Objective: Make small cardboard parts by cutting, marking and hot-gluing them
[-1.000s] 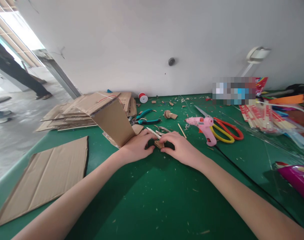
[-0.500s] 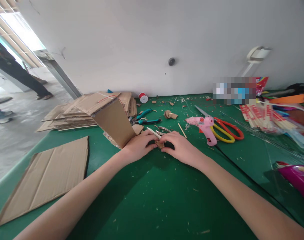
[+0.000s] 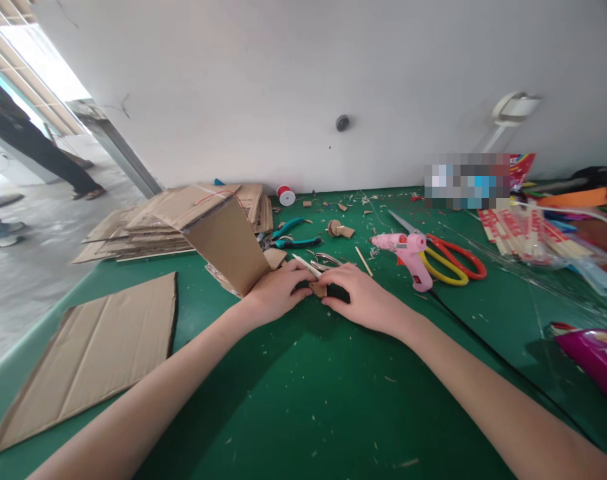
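Note:
Between my two hands is a small brown cardboard piece (image 3: 319, 289), partly covered by fingers. My left hand (image 3: 279, 291) pinches its left side, and my right hand (image 3: 356, 291) grips the right side with thumb and fingers. Just beyond the fingertips lie a white stick (image 3: 307, 265) and a metal-handled tool (image 3: 328, 258), its far part hidden. A folded cardboard panel (image 3: 228, 247) stands tilted against the back of my left wrist. Teal-handled pliers (image 3: 296, 241) rest behind the hands.
To the right are a pink glue gun (image 3: 406, 253) with a black cord and scissors (image 3: 456, 260) with red and yellow handles. Stacked cardboard (image 3: 138, 227) and a flat sheet (image 3: 96, 353) occupy the left. Bundled sticks (image 3: 526, 233) lie far right. A person (image 3: 43, 143) stands beyond the table.

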### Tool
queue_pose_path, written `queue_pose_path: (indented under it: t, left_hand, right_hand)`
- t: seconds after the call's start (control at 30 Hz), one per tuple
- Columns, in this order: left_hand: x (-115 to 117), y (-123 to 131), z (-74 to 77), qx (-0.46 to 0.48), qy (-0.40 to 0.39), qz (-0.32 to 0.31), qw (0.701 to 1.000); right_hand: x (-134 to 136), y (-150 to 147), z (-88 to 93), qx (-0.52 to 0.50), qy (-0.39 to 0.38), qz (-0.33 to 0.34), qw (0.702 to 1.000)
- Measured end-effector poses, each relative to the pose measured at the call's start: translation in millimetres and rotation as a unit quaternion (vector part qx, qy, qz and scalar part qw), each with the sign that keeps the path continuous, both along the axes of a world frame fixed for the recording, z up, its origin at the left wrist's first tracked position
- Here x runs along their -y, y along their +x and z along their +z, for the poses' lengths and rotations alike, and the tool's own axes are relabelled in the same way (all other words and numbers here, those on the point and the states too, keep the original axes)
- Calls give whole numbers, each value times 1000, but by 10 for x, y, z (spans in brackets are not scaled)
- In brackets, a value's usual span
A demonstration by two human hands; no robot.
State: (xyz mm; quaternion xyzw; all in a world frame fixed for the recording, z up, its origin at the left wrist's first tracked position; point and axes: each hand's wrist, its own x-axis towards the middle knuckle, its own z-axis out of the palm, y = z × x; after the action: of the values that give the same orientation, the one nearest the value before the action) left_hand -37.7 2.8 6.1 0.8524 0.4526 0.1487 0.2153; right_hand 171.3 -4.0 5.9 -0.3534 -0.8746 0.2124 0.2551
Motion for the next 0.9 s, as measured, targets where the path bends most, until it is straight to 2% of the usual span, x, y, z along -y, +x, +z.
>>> queue_pose_path:
  t: [0.3,0.63,0.9]
  left_hand:
    - [-15,-34,8,17,-7,-20,1000]
    - [-11,-28,41,4,-5,-12,1000]
    - [-2,-29,48,-1,-7,17,1000]
  right_hand:
    - [-16,9,-9,5,-2,20,1000]
    - [-20,0,-7,6,0,22,1000]
    - [-18,3,-11,11,7,25,1000]
